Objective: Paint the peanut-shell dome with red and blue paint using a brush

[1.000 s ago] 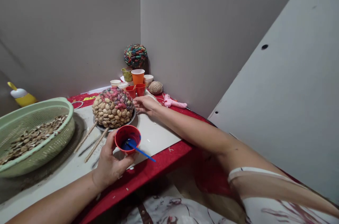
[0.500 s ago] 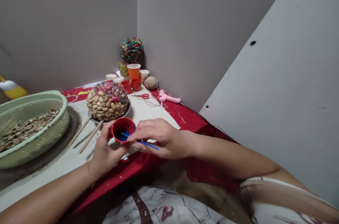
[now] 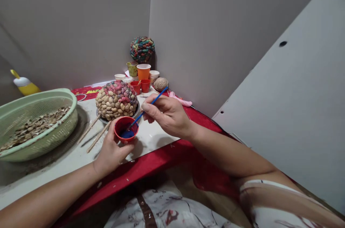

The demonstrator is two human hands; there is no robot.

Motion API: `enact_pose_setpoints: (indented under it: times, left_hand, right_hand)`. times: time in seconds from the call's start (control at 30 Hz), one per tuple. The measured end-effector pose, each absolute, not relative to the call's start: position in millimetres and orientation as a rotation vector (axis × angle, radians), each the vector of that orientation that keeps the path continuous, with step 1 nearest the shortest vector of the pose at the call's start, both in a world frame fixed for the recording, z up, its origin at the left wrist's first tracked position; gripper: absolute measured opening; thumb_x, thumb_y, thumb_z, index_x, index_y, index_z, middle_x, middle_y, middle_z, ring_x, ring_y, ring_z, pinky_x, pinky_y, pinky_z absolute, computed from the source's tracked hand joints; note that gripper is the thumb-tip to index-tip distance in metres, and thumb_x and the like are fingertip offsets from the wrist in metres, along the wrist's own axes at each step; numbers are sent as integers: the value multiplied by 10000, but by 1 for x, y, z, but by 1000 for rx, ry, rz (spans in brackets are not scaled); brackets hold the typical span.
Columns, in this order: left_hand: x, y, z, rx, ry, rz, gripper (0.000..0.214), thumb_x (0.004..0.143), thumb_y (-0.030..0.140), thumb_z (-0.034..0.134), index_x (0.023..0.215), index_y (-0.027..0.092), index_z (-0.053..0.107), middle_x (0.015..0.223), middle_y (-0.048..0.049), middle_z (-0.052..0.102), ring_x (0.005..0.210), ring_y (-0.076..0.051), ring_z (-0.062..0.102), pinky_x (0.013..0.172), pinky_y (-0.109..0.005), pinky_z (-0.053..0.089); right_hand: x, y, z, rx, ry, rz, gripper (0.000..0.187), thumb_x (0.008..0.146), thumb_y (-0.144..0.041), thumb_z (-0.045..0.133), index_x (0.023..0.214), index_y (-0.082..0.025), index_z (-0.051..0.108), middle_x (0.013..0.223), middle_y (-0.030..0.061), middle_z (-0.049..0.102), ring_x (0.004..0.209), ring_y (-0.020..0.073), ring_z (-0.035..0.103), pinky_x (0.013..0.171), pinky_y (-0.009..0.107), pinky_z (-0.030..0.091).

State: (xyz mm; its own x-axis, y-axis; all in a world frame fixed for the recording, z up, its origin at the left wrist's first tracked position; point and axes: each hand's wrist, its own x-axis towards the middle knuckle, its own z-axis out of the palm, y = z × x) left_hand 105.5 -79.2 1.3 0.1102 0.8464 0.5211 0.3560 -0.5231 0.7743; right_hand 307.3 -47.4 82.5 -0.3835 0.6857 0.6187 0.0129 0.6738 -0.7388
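Note:
My left hand point(image 3: 111, 150) grips a small red cup point(image 3: 126, 129) with blue paint in it, tilted a little toward me above the white board point(image 3: 151, 136). My right hand point(image 3: 168, 115) pinches a thin blue paintbrush point(image 3: 150, 105), whose tip dips into the cup. Just behind the cup sits a ball covered in peanut shells point(image 3: 116, 99) on a dark plate; its top is painted pink, red and grey, and its lower part is bare tan.
A green basket of shells point(image 3: 32, 122) stands at the left. Two wrapped sticks point(image 3: 94, 135) lie before the ball. At the corner are small cups point(image 3: 142, 77), a twine ball point(image 3: 161, 84), a painted ball point(image 3: 142, 49) and a pink glue gun point(image 3: 181, 100). Grey walls enclose the red table point(image 3: 161, 158).
My right hand drew back from beside the shell ball, took the blue paintbrush lying in the cup and raised its handle. The cup has moved a little toward the ball.

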Motion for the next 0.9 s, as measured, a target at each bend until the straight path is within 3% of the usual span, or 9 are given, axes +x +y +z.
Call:
enact_pose_setpoints:
  times: [0.27,0.43,0.63,0.73,0.9]
  left_hand:
    - [110,-78,9,1769,1190,1385,520,712,254,820,1167,220,571,1120,-40,681,1034,-215,673,967,-373,534]
    - [108,-84,11,1813,1118,1269,469,785,215,738,1222,233,571,1141,-36,702,1049,-206,684,959,-343,541]
    - [107,-85,9,1751,1133,1261,422,833,252,733,1220,221,570,1155,-41,686,1065,-191,661,986,-335,519]
    - [107,-84,8,1699,1163,1325,468,803,310,790,1204,216,567,1143,-35,678,1046,-184,657,975,-323,516]
    - [106,-83,7,1694,1190,1354,506,798,346,810,1225,240,560,1165,-20,665,1058,-171,641,975,-298,508]
  right_hand:
    - [298,-36,71,-523,-1985,755,181,964,-261,585,808,-179,625,690,-28,600,591,77,546,597,201,450]
    - [300,-33,70,-519,-2063,673,169,969,-207,575,810,-174,622,649,-42,586,576,71,530,610,197,446]
    - [308,-37,74,-491,-1874,657,272,991,-291,569,748,-174,607,749,4,616,662,87,591,618,208,493]
    - [311,-40,76,-479,-1796,696,303,981,-385,600,761,-177,610,711,-7,605,625,84,595,576,208,499]
    - [310,-41,77,-474,-1731,816,266,951,-377,653,786,-171,624,700,-25,595,581,66,593,536,194,497]
